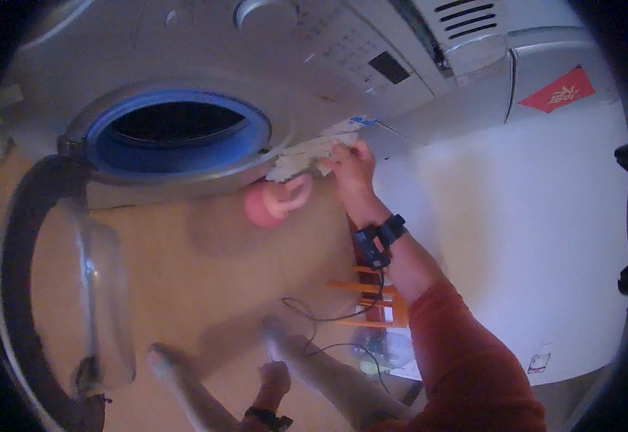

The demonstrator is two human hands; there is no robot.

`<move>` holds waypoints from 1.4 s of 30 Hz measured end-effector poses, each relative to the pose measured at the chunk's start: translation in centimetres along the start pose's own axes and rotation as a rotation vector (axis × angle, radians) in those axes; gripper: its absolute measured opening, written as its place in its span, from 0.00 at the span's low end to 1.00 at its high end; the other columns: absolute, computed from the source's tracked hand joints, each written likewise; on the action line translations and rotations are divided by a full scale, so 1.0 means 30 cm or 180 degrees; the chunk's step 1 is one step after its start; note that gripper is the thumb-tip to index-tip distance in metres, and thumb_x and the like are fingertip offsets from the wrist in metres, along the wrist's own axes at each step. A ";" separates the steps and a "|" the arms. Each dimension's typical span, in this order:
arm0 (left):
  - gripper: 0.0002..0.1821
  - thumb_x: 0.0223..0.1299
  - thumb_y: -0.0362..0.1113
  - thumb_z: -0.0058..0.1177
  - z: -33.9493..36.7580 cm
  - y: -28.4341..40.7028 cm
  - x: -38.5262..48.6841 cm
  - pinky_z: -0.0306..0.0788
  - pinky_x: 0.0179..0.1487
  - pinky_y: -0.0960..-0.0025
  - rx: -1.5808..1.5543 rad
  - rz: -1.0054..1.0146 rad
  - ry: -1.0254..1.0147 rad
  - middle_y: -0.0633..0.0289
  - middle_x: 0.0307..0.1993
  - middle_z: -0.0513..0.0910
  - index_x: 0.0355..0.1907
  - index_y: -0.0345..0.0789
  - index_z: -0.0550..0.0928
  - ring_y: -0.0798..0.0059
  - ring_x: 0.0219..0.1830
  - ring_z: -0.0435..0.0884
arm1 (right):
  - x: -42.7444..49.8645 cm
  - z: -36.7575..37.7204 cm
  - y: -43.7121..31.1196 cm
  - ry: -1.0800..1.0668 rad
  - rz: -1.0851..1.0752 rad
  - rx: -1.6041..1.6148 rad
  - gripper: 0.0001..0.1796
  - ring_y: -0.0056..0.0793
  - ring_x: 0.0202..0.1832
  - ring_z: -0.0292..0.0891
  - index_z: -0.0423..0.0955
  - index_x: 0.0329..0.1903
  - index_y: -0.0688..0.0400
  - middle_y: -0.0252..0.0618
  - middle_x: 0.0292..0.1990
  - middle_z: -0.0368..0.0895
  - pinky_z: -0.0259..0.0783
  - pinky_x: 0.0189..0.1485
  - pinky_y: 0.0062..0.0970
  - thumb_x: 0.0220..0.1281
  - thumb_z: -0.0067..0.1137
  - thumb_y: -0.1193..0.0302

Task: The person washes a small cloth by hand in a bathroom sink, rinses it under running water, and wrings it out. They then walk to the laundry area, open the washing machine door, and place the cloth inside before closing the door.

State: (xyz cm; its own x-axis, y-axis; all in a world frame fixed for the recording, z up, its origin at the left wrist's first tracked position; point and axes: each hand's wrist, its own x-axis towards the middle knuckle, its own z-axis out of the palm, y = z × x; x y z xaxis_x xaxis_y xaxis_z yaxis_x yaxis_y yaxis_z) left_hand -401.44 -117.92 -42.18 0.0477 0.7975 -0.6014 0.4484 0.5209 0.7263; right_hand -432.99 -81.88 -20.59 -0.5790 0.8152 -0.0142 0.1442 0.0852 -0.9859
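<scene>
My right hand (353, 167) is at the front edge of a washing machine (314, 102), its fingers curled on a pale, crumpled piece that looks like cloth or paper (303, 156). Just left of the hand is a pink rounded object with a loop handle (273, 204), near the machine's lower front. My left hand (275, 378) is low in the view between my legs, its fingers curled; whether it holds anything is unclear. The machine's round door (103, 302) hangs open at the left, baring the blue-rimmed drum opening (179, 156). Both wrists wear black straps with devices.
A large white appliance or cabinet (530, 227) with a red paper sign stands close on the right. Orange stool-like legs (373, 302), a clear plastic container (384, 348) and a thin black cable (341, 318) lie beside my right arm. Wood-toned floor (211, 281) spreads below.
</scene>
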 end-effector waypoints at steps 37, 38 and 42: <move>0.35 0.60 0.41 0.57 -0.941 -0.313 -1.001 0.66 0.61 0.56 -0.1702 -0.1138 0.5185 0.47 0.56 0.74 0.68 0.34 0.63 0.53 0.58 0.72 | -0.562 0.423 -0.583 -0.2078 0.1910 0.2441 0.25 0.34 0.55 0.74 0.74 0.56 0.56 0.36 0.51 0.80 0.69 0.62 0.40 0.52 0.47 0.72; 0.35 0.60 0.41 0.56 -0.933 -0.298 -0.982 0.67 0.59 0.56 -0.1947 -0.1005 0.5196 0.48 0.54 0.75 0.69 0.35 0.63 0.54 0.57 0.74 | -0.569 0.387 -0.578 -0.2238 0.1975 0.2530 0.27 0.38 0.56 0.74 0.73 0.58 0.58 0.39 0.52 0.79 0.67 0.64 0.41 0.51 0.46 0.70; 0.33 0.63 0.37 0.53 -0.890 -0.216 -0.884 0.70 0.56 0.61 -0.2003 -0.0952 0.5140 0.49 0.53 0.76 0.70 0.36 0.62 0.58 0.54 0.75 | -0.590 0.276 -0.617 -0.2501 0.2081 0.2651 0.30 0.43 0.58 0.72 0.71 0.59 0.59 0.43 0.55 0.77 0.65 0.66 0.43 0.49 0.47 0.70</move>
State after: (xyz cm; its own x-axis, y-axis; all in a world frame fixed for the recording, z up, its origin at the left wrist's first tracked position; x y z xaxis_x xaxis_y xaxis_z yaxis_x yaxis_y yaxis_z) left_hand -429.45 -134.31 -22.05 -0.9920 -0.0655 -0.1075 -0.1250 0.4096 0.9037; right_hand -432.08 -102.63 -3.46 -0.9410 -0.0009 -0.3383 0.2032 -0.8010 -0.5631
